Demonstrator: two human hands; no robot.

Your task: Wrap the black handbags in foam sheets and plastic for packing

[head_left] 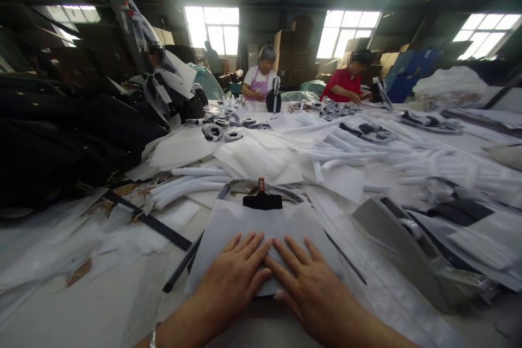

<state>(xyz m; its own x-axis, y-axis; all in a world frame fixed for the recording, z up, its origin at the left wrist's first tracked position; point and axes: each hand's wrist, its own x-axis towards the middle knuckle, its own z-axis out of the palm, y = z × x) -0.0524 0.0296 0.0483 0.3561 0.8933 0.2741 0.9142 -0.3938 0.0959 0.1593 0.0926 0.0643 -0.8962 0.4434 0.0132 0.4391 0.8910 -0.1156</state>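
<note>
My left hand [234,277] and my right hand [308,285] lie flat side by side, fingers stretched out, on the near end of a grey-white wrapped bundle [261,228]. A black piece with a copper-coloured tip [262,198] sticks out of the bundle's far end. Neither hand holds anything. A grey strap loop [261,185] curves behind the bundle.
White paper sheets and rolled white tubes [359,147] cover the table. A black strap [150,223] lies at left, a dark pile of bags [61,136] beyond it. A grey flat piece [403,250] sits at right. Other people [345,84] work at the far end.
</note>
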